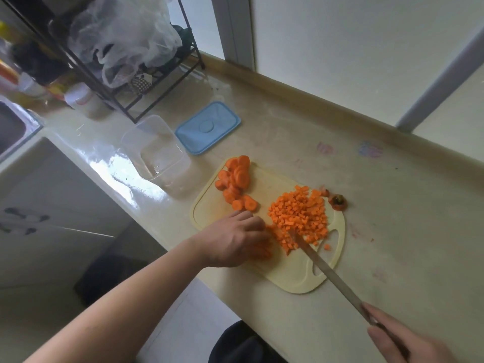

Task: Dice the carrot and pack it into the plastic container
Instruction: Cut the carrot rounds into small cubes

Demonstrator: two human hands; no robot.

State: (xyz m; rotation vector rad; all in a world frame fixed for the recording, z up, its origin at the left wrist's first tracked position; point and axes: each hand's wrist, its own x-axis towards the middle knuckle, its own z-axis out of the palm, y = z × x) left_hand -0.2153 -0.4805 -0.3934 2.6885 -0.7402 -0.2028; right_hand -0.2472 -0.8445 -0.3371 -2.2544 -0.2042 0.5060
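- Our left hand [235, 238] curls over carrot strips [262, 251] on the near side of the one yellow cutting board [288, 279].
- Our right hand [403, 341] grips one knife [327, 271], tip in the diced carrot pile [298, 216].
- Carrot rounds [235, 182] sit at the board's far corner.
- One clear plastic container [157, 150] stands open just past the board, one blue lid [208, 127] beside it.
- One carrot top [337, 201] lies off the board's edge.
- The surface [406, 231] is bare to the right.

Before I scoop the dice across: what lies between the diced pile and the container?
In the head view, carrot rounds lie between the diced pile and the clear container.
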